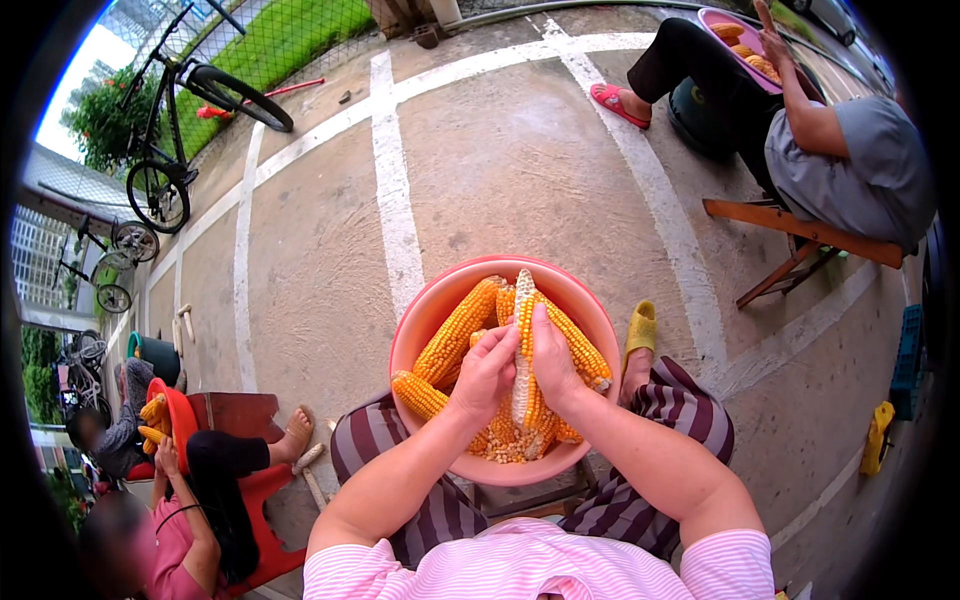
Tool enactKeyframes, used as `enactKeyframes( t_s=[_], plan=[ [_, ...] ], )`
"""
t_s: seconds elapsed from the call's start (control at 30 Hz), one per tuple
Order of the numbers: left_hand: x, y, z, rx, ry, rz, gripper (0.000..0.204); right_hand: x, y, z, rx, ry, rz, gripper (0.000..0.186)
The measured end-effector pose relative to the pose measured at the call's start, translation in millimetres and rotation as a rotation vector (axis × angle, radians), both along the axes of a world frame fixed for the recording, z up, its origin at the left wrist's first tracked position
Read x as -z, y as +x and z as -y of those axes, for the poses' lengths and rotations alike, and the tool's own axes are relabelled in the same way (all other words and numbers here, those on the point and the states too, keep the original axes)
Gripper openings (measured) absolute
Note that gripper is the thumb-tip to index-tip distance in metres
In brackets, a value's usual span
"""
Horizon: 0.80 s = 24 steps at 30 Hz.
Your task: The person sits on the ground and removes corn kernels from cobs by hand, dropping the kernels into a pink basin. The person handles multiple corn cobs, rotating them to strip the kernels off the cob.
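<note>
A pink basin (404, 345) sits between my knees, filled with several yellow corn cobs (455, 330). Above them I hold a partly stripped corn cob (523, 305) upright, its bare white strip showing beside rows of yellow kernels. My left hand (487, 372) is closed on the cob's left side, fingertips against the bare strip. From the right, my right hand (553, 360) grips the same cob with its thumb pointing up along the kernels. Loose kernels (510, 448) lie in the near part of the basin, under my wrists.
At the left, a person in pink (180, 530) handles cobs over a red basin (180, 415); another person sits behind. A seated person (850, 170) at upper right has a pink basin of cobs (712, 18). A bicycle (165, 110), teal crate (908, 360) and yellow cloth (877, 438) stand around.
</note>
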<state>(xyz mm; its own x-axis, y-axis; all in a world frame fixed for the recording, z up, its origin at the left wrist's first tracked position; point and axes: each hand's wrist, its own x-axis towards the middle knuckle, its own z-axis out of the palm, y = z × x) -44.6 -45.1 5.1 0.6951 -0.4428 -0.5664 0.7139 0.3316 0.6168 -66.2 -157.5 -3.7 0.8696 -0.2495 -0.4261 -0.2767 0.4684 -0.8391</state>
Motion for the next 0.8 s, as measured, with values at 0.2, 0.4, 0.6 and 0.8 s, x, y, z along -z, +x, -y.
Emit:
enactKeyframes(
  t_s=[0.2, 0.4, 0.6, 0.8],
  plan=[
    [10.5, 2.9, -6.0, 0.081, -0.029, 0.013, 0.031, 13.4, -1.3, 0.4, 0.041, 0.0, 0.008, 0.054],
    [10.8, 3.2, -10.2, 0.086, -0.073, 0.01, 0.034, 1.6, -2.0, 2.7, -0.009, -0.005, -0.009, 0.055],
    [0.6, 2.7, -6.3, 0.094, -0.07, 0.029, 0.036, 2.9, 0.3, 3.2, 0.023, 0.008, 0.0, 0.054],
    [-7.7, 5.7, -3.9, 0.103, -0.015, -0.026, 0.029, -6.4, -0.7, 5.9, -0.058, 0.114, -0.082, 0.053]
  ],
)
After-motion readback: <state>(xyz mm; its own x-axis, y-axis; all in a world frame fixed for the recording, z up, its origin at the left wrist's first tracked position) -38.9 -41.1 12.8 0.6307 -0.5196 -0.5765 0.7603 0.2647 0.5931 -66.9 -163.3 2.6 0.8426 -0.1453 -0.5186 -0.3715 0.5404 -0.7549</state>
